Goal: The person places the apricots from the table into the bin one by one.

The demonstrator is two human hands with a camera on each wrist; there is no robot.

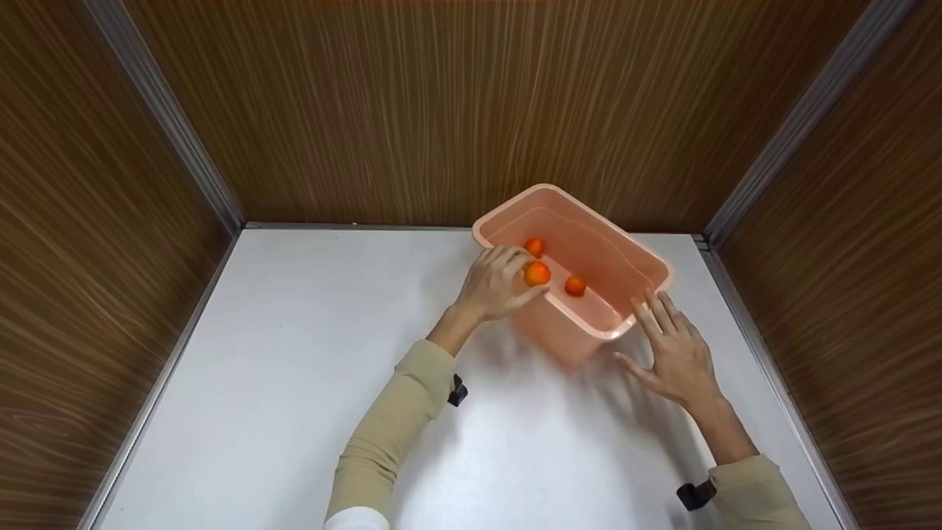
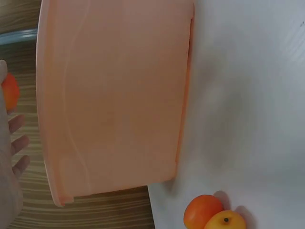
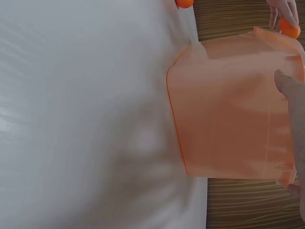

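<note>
A salmon-pink plastic tub (image 1: 574, 199) stands at the back of the white table (image 1: 294, 353). Two small oranges (image 1: 535, 246) (image 1: 575, 285) lie inside it. My left hand (image 1: 508, 283) grips a third orange (image 1: 537, 274) just over the tub's near-left rim; this fruit also shows as the held orange (image 2: 9, 93) and the held orange (image 3: 289, 27) in the wrist views. At the tub's near-right corner my right hand (image 1: 670, 346) is spread open with straight fingers. One of its fingers (image 3: 290, 90) lies against the tub's wall (image 3: 228, 119).
In the left wrist view an orange fruit (image 2: 202, 211) and a yellow one (image 2: 225, 222) lie on the table beside the tub (image 2: 119, 95). Another orange (image 3: 184, 3) peeks in at the right wrist view's top. Wood-panel walls close in the table on three sides.
</note>
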